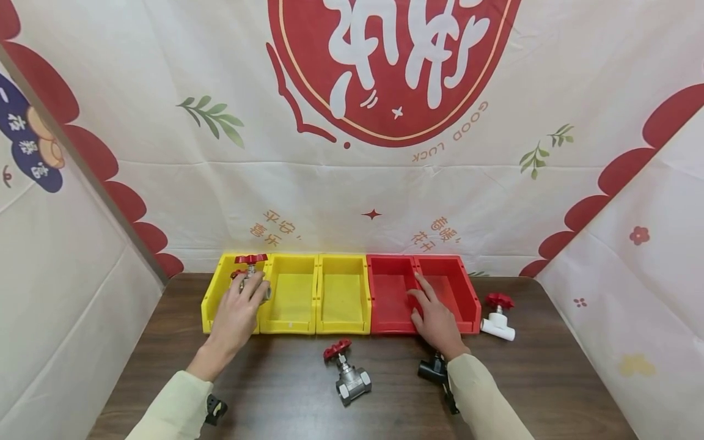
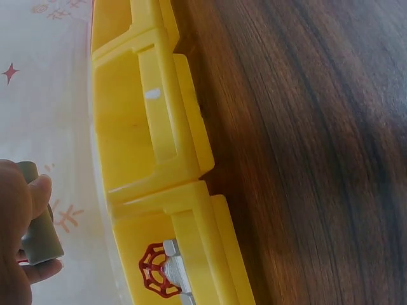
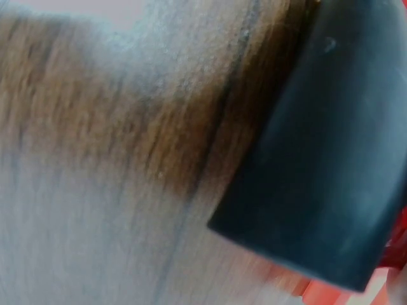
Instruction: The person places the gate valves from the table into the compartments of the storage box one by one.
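Note:
My left hand is above the leftmost yellow bin, gripping a valve with a red handwheel. In the left wrist view, fingers curl round the grey pipe body of that valve. A second valve, with a red handwheel, lies inside the same bin. Over the two red bins hovers my right hand, fingers loosely bent with nothing visible in them. Beneath its wrist is a black pipe fitting, partly hidden by the sleeve; a black cylinder fills much of the right wrist view.
Two more yellow bins stand between the leftmost bin and the red ones. A metal valve with a red handwheel lies on the brown table. A white valve with a red handwheel sits right of the red bins.

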Available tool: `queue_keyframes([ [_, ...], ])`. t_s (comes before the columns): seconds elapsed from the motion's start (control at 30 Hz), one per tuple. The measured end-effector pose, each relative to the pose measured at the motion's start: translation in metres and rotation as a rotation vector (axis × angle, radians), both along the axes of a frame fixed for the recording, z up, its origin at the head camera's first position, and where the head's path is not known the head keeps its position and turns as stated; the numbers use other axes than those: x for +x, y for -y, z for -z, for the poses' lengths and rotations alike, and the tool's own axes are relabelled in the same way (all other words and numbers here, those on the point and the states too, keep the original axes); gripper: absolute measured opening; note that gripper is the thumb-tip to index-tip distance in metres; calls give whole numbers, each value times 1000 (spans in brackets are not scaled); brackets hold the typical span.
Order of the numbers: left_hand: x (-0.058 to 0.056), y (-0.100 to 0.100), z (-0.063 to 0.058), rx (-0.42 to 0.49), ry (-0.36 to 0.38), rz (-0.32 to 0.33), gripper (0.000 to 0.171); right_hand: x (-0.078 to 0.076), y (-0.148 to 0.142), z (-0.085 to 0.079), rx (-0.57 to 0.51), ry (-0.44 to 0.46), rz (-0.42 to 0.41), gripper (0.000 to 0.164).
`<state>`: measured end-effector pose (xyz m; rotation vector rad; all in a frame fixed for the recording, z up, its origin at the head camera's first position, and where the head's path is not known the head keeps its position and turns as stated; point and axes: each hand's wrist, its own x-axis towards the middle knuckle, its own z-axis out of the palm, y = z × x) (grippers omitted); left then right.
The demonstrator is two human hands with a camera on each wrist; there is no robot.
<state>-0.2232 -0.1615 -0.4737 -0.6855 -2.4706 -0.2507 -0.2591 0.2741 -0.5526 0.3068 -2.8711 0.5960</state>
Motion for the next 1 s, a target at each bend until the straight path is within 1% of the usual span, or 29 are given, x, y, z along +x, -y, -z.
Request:
queue_keyframes([
  [0.17, -2, -4, 1, -7, -20, 11, 52, 0, 1, -1, 0, -1, -2, 54],
  [0.4, -6, -13, 1, -10, -8, 32, 55, 1, 1, -3, -8, 11, 7, 53],
  [0.53, -9, -18, 2, -11, -34, 41, 50, 1, 1, -1, -7, 10, 7, 53],
  [0.7, -12, -28, 4, -19, -59, 76, 48, 1, 0, -1, -12, 5, 12, 54],
  [0.83, -12, -35, 6, -40, -37, 90, 46, 1, 1, -2, -8, 8, 15, 54],
  [1.0, -12, -43, 8, -78, 46, 82, 45, 1, 2, -3, -13, 16, 15, 54],
])
